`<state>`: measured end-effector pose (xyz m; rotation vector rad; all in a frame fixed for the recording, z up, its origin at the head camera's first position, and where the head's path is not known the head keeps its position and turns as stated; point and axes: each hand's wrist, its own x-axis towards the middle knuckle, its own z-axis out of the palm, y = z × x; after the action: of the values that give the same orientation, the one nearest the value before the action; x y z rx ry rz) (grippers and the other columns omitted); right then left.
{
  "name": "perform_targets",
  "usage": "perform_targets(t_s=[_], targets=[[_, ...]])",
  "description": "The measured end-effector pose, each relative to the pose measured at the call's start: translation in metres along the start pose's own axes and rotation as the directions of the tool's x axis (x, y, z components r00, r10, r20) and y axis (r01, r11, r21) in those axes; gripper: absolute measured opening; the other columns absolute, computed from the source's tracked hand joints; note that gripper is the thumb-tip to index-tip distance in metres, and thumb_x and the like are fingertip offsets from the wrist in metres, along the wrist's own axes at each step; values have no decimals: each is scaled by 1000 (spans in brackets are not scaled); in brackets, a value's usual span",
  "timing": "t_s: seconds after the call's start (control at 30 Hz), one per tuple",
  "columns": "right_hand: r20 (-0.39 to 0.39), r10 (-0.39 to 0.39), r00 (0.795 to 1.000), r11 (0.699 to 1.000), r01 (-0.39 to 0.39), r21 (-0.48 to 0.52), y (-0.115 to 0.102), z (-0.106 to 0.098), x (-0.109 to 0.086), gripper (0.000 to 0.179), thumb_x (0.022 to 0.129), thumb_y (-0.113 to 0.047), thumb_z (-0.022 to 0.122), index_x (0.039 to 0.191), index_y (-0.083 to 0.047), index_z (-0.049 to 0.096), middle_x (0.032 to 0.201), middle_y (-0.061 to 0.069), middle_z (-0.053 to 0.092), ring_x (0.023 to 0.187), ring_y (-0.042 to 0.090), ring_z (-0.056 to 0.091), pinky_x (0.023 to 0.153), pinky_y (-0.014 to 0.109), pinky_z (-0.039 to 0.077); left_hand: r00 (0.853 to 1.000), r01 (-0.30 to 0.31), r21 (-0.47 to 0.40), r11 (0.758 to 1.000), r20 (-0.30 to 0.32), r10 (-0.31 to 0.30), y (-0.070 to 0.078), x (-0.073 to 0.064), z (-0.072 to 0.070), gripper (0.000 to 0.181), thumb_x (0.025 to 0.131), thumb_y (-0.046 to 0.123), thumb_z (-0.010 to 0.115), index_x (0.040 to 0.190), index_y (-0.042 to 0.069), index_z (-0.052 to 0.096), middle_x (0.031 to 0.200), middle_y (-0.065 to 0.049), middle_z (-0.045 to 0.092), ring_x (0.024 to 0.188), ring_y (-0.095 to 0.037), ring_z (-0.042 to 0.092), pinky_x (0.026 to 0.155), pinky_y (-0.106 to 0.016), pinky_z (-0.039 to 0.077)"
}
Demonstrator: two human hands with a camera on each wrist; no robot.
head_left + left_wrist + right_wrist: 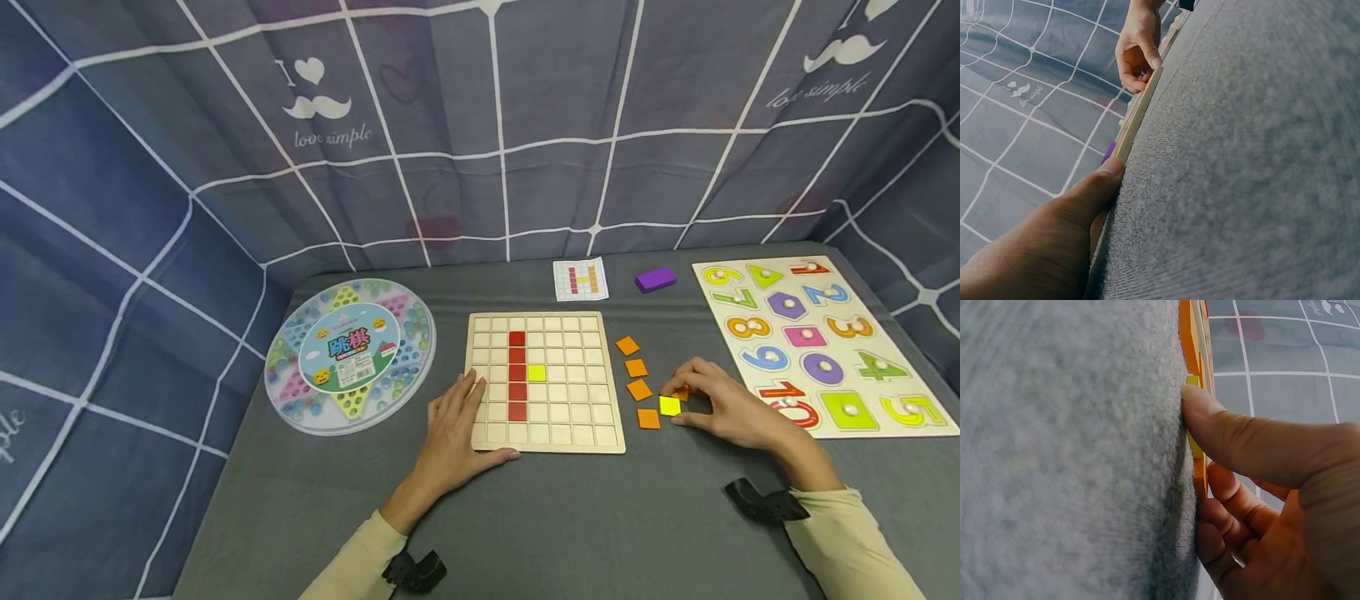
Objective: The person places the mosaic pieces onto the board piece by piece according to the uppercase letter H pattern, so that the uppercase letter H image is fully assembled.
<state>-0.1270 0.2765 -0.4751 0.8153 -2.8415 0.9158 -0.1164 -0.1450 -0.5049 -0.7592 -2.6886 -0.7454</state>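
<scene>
Basically, left hand (453, 425) rests with fingers spread along the left edge of the grid board (566, 412) at center frame, thumb at its lower edge, probably to stop it sliding. Right hand (722, 404), right of center, is narrow, thumb and fingers curled round a yellow tile (669, 406), with an orange tile (681, 393) at the fingertips, while four loose orange tiles (639, 389) line the board's right edge, seemingly for short reach. Sideways room looks tight between them and the number puzzle (816, 316) at right; more surface (562, 525) lies toward bottom center.
</scene>
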Motion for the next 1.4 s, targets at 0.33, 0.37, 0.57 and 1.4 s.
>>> perform_targets(t_s=[0.33, 0.37, 0.57, 1.4], targets=[[-3, -3, 1000, 1000, 3, 4, 0, 1, 0, 34, 73, -10, 85, 101, -21, 69, 103, -9, 53, 97, 3, 43, 84, 19, 32, 1000, 5, 5, 1000, 6, -5, 0, 0, 0, 111, 64, 60, 83, 148, 1, 40, 154, -20, 36, 142, -35, 35, 100, -51, 29], [-3, -5, 1000, 1000, 5, 3, 0, 1, 0, 34, 73, -9, 85, 101, -21, 69, 102, -9, 53, 97, 3, 43, 84, 19, 32, 1000, 5, 7, 1000, 6, -5, 0, 0, 0, 111, 64, 60, 83, 148, 1, 40, 154, -20, 36, 143, -35, 35, 99, -51, 29], [-4, -11, 1000, 1000, 11, -4, 0, 1, 0, 34, 73, -9, 85, 100, -21, 69, 102, -9, 53, 97, 2, 43, 84, 19, 32, 1000, 3, 5, 1000, 6, -3, 0, 0, 1, 110, 65, 61, 83, 147, 1, 41, 154, -20, 36, 142, -36, 36, 98, -52, 30], [-32, -25, 999, 999, 24, -27, -7, 4, 12, 33, 73, -10, 85, 99, -22, 70, 101, -9, 53, 96, 5, 41, 81, 22, 32, 999, -35, 12, 999, -28, 36, -3, -1, 1, 109, 67, 66, 78, 146, 0, 43, 154, -21, 37, 141, -41, 36, 97, -52, 30]])
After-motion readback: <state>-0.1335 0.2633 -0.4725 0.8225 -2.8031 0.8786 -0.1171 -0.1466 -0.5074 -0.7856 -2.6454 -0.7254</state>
